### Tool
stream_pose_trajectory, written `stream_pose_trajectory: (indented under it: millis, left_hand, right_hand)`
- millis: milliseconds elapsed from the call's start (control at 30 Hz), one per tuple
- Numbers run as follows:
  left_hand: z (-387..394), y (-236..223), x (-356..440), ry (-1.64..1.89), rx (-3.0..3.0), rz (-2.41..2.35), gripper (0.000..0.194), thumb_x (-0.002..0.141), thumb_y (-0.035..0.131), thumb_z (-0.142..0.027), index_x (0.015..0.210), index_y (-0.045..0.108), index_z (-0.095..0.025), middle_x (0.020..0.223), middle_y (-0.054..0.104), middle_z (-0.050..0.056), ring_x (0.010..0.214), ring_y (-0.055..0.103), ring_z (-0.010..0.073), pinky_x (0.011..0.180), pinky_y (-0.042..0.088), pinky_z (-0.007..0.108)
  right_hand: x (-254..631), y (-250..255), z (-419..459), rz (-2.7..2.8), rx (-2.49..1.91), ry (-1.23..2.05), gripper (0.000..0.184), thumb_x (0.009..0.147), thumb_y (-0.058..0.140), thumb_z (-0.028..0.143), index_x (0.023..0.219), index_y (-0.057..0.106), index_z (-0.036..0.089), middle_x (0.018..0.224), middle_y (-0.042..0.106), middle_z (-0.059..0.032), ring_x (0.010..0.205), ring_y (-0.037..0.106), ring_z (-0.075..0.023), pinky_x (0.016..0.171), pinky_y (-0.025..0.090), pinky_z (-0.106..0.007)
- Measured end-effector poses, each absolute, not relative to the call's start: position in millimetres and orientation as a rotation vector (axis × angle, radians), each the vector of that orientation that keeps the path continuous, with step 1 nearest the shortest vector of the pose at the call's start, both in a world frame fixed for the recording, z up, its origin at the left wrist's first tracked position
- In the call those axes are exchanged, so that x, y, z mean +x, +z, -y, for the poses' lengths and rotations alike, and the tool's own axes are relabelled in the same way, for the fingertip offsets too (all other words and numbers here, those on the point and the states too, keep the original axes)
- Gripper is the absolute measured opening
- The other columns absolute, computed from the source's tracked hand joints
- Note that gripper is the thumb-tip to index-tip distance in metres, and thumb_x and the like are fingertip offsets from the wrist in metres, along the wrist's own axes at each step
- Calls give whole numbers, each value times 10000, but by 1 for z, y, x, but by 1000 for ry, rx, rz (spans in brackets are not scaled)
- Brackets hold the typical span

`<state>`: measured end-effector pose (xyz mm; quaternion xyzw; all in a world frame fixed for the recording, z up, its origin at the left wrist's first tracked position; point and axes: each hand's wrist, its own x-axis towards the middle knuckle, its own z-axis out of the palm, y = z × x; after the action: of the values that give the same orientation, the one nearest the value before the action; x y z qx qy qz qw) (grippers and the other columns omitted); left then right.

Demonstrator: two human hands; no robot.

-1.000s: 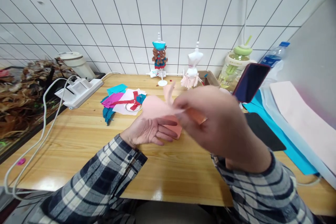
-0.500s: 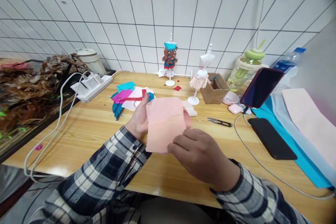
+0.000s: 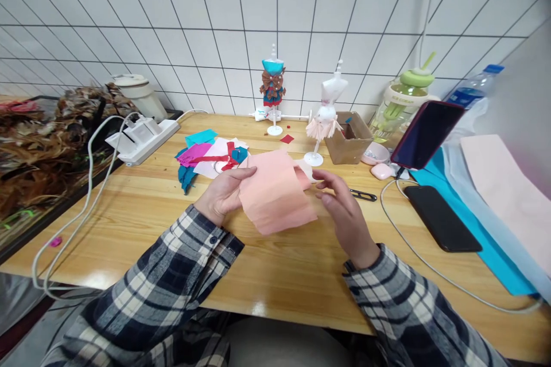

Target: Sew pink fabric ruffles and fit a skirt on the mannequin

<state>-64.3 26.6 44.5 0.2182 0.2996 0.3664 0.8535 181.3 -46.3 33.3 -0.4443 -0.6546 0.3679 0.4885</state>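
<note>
My left hand holds a pale pink sheet of cloth by its left edge, thumb on top, just above the wooden table. The sheet shows fold creases and covers most of the fingers. My right hand hovers at the sheet's right edge with fingers spread and apart, holding nothing. Small black snips lie on the table just right of that hand.
Coloured fabric scraps lie behind the sheet. Two small mannequins, a cardboard box, a green-lidded bottle, a propped phone, a flat phone and cable sit right; a power strip is at left.
My right hand let go of the sheet's lower edge and moved up to its right side, fingers opening. The left hand keeps the sheet, which now lies more tilted.
</note>
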Motion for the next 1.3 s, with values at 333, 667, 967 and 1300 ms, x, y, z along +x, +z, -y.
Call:
stream_pose_trajectory:
  millis: [333,667,967,1300]
  left_hand:
    - [-20,53,-56,742,416,-717,509,927,351,-123,1424,300,-25,1042,724,177,953,709,278,890,572,412]
    - [-28,47,-61,885,531,-799,447,953,355,-152,1394,400,-97,915,752,110,811,735,217,776,601,329]
    - [-33,44,-64,944,656,-802,443,915,375,-64,1341,482,-118,955,753,110,879,729,230,794,610,329]
    - [-37,41,-64,1082,650,-862,527,851,411,56,1321,513,-161,1040,735,119,917,722,225,854,593,311]
  right_hand:
    - [166,20,38,1221,-967,1763,483,691,775,414,1115,633,230,1111,689,-45,1042,627,-208,899,477,-328]
    - [172,13,36,1172,-998,1961,346,677,766,442,864,701,157,851,720,-35,758,639,-164,714,490,-286]
    - [175,19,33,1032,-1131,1945,183,702,761,311,734,648,171,697,668,16,609,588,-112,570,489,-228]
    - [180,24,31,1014,-1192,2001,190,898,558,281,786,638,151,700,705,-38,602,660,-122,543,516,-201]
